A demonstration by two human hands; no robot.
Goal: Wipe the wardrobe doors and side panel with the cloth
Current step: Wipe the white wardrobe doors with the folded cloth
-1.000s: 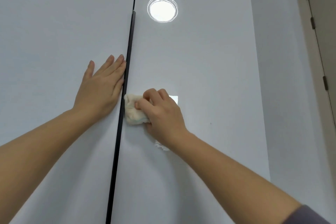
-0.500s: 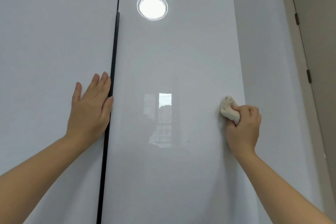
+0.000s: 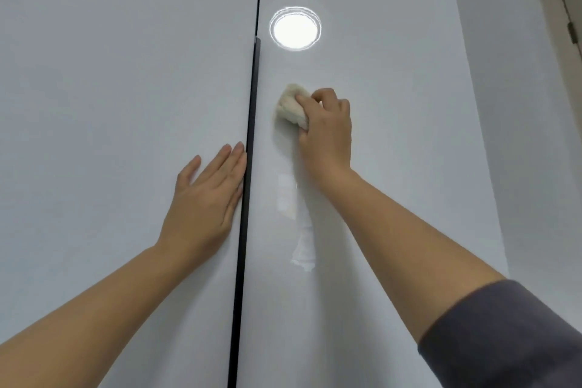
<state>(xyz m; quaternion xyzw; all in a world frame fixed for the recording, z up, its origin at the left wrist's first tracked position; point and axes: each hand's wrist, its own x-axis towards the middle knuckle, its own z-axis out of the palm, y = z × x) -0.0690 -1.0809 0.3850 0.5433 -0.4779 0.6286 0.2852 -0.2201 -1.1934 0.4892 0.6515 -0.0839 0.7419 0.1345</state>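
1. On the wardrobe front: 2 doors, left door [image 3: 110,104] & right door [image 3: 393,183]; 1 black strip [image 3: 248,167] between.
2. 1 cloth [image 3: 291,104], bunched in right hand [image 3: 327,132], near right door's left edge.
3. Left hand [image 3: 204,198] flat, fingers straight, at left door's right edge.
4. 0.5 s ago: cloth at right door's right edge.

Left door [image 3: 110,104]: glossy pale grey; the left hand [image 3: 204,201] lies flat on it, fingers straight, just beside the seam.
Seam: a black handle strip [image 3: 248,167] runs between the doors.
Right door [image 3: 409,135]: glossy; a pale cloth [image 3: 291,104], bunched in the right hand [image 3: 327,132], touches it near the strip, with a round light reflection [image 3: 295,28] above.
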